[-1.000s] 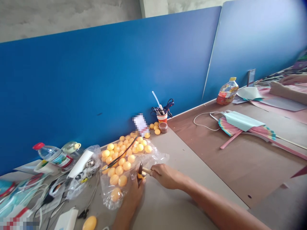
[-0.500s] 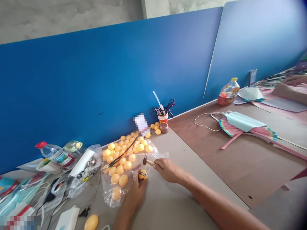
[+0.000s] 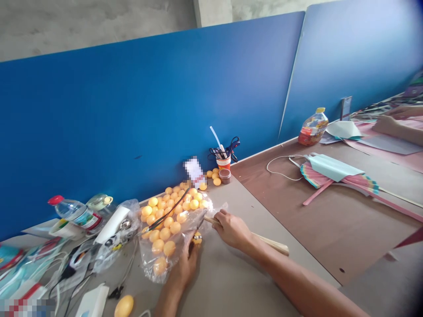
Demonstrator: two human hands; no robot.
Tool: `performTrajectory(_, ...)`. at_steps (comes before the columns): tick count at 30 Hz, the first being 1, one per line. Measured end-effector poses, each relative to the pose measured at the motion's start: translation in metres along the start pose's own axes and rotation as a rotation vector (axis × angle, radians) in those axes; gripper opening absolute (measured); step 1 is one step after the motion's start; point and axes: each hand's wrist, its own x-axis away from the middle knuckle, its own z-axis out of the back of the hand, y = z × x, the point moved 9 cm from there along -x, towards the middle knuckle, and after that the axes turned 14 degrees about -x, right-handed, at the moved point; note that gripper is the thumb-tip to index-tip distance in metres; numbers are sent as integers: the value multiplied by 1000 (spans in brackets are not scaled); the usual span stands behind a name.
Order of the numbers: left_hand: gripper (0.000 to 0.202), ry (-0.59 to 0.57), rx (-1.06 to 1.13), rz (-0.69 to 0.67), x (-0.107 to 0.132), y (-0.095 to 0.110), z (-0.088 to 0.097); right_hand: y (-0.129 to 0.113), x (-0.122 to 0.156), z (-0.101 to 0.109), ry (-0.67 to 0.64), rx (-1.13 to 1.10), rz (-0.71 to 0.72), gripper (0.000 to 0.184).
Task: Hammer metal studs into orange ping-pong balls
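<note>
My left hand [image 3: 185, 266] is closed around an orange ball [image 3: 198, 238], which looks like a table tennis ball with a shiny metallic band around it. The fingers partly cover the ball. My right hand [image 3: 233, 230] grips a hammer with a wooden handle [image 3: 272, 244]; its dark head [image 3: 201, 219] is just above the banded ball. Whether head and ball touch, I cannot tell. Left of both hands, a clear plastic bag [image 3: 150, 264] holds several plain orange balls [image 3: 169, 248].
Behind the bag stand a cup of pens [image 3: 224, 163] and a small lidded jar [image 3: 225, 176]. A bottle [image 3: 77, 212], cables and plastic wrap crowd the left. One loose ball [image 3: 124, 305] lies near the front. On the right are a pleated paper piece [image 3: 337, 167] and another person's hands [image 3: 391, 123].
The hammer has swung in my right hand: its head has tilted, and the handle's end now shows past my wrist. My left hand keeps its hold on the banded ball.
</note>
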Motion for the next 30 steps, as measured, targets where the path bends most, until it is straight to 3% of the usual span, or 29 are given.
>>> performTrajectory(8,44,164,-74,-88,0,5,15,8,-3,-5,-6,76,-25,14)
performTrajectory(15,48,165,-18,-123,2,18,21,2,-2,-6,-41,106,-7,15)
performTrajectory(21,60,123,15,-4,1,-3,12,-19,2,0,46,-49,163,15)
performTrajectory(26,62,182,-29,8,1,-17,10,-41,16,-21,-52,-320,367,23)
performTrajectory(30,63,218,-53,-28,2,-20,7,-47,24,-41,-114,-391,452,47)
